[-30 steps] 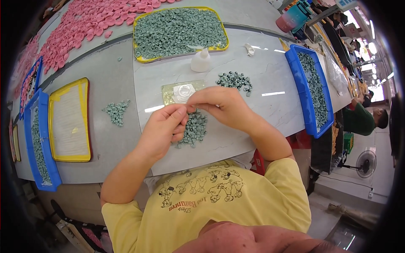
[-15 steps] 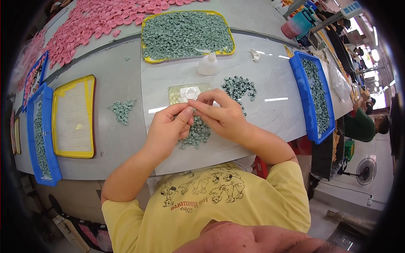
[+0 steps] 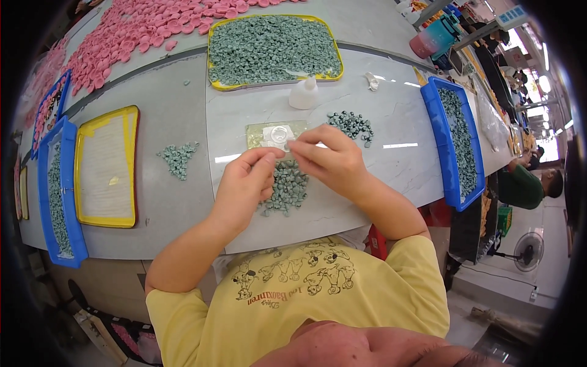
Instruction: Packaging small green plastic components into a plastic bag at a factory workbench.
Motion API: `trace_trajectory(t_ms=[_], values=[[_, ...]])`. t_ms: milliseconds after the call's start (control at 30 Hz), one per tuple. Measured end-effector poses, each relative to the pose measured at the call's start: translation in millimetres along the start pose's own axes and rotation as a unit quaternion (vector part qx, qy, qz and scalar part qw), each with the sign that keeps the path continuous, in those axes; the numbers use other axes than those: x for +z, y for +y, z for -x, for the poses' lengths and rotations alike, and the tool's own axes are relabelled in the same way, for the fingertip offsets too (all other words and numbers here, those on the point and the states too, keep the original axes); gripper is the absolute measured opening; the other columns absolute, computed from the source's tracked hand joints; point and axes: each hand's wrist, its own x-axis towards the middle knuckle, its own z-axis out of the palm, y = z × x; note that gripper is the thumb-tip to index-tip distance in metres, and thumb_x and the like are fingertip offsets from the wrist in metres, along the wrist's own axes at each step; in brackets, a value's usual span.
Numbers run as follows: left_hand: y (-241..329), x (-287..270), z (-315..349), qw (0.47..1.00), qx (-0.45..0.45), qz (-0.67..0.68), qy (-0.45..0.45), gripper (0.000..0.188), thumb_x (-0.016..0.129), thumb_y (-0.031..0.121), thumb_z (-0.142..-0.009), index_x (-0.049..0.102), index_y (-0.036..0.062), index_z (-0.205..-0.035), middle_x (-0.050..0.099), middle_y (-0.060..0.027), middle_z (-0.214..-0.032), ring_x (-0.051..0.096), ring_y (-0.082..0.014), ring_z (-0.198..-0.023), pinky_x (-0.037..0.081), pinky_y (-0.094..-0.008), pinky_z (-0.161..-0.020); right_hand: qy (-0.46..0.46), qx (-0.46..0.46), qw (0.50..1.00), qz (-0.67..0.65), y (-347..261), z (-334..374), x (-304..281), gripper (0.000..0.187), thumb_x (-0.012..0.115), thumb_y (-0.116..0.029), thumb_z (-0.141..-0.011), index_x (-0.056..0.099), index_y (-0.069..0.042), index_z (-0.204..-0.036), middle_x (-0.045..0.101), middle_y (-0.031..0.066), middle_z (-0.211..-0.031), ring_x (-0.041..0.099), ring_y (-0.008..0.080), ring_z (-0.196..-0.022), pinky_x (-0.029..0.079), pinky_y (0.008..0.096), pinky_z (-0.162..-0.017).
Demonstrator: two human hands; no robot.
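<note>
My right hand is pinched on a small green piece, just off a small clear round dish. The dish sits on a white patch on a pale green block. To its left, my left hand has thumb and forefinger pressed together; anything between them is too small to make out. Below and between the hands lies a loose heap of small green pieces, partly covered by my fingers. Darker, shinier green pieces are spread beyond my right hand.
A white squeeze bottle stands before a yellow-rimmed tray full of green pieces. Another yellow-rimmed tray and a small green pile are left. Blue bins flank both sides. Pink cup-shaped pieces cover the far left.
Half a second ago my fingertips met over the heap. Now they are slightly apart: the right hand has shifted right with the green piece, and the left stays nearly where it was.
</note>
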Motion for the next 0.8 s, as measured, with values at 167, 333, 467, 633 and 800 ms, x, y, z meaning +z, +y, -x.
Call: trace_trajectory(t_ms=[167,333,467,633,800], values=[[3.5,-1.3,-3.3,0.996,0.026,0.084,0.031,0.024,0.038,0.003,-0.086,0.052,-0.0015,-0.105,0.043,0.0000,-0.077,0.034,-0.0054,-0.057,0.029,-0.0197,-0.046,-0.038,-0.067,0.987,0.141,19.6,2.5,-2.1,0.034,0.069,0.000,-0.060,0.063,-0.004,-0.094,0.058,0.0050,-0.082,0.056,0.0202,-0.071,0.046,0.0307,-0.060],[1.3,-6.3,-6.7,0.995,0.034,0.086,0.035,0.024,0.039,0.004,-0.087,0.050,-0.0014,-0.107,0.045,-0.0009,-0.079,0.034,-0.0053,-0.058,0.030,-0.0198,-0.047,-0.055,-0.096,0.979,0.174,21.0,3.2,3.1,0.037,0.067,-0.005,-0.059,0.063,-0.004,-0.096,0.057,0.0054,-0.086,0.056,0.0212,-0.076,0.047,0.0315,-0.062],[-0.4,-9.8,-8.0,0.993,0.057,0.096,0.030,0.022,0.038,0.005,-0.090,0.050,-0.0017,-0.108,0.046,-0.0012,-0.080,0.034,-0.0053,-0.058,0.030,-0.0199,-0.047,-0.056,-0.111,0.975,0.185,23.0,2.8,6.9,0.037,0.065,-0.007,-0.059,0.063,-0.003,-0.095,0.057,0.0053,-0.086,0.056,0.0217,-0.076,0.047,0.0312,-0.062],[-0.5,-14.9,-8.5,0.992,0.060,0.109,0.037,0.024,0.039,0.007,-0.092,0.049,-0.0022,-0.111,0.046,-0.0014,-0.081,0.034,-0.0053,-0.057,0.031,-0.0197,-0.048,-0.064,-0.115,0.972,0.194,19.5,0.3,10.0,0.034,0.064,-0.007,-0.060,0.063,-0.003,-0.095,0.057,0.0051,-0.086,0.056,0.0212,-0.076,0.047,0.0310,-0.062],[-1.6,-19.3,-7.8,0.992,0.080,0.091,0.025,0.029,0.041,0.006,-0.091,0.047,-0.0013,-0.118,0.046,-0.0009,-0.082,0.035,-0.0051,-0.059,0.032,-0.0189,-0.049,-0.052,-0.116,0.975,0.181,18.7,0.3,13.4,0.033,0.063,-0.005,-0.062,0.064,-0.003,-0.095,0.057,0.0054,-0.087,0.056,0.0211,-0.076,0.047,0.0315,-0.062]])
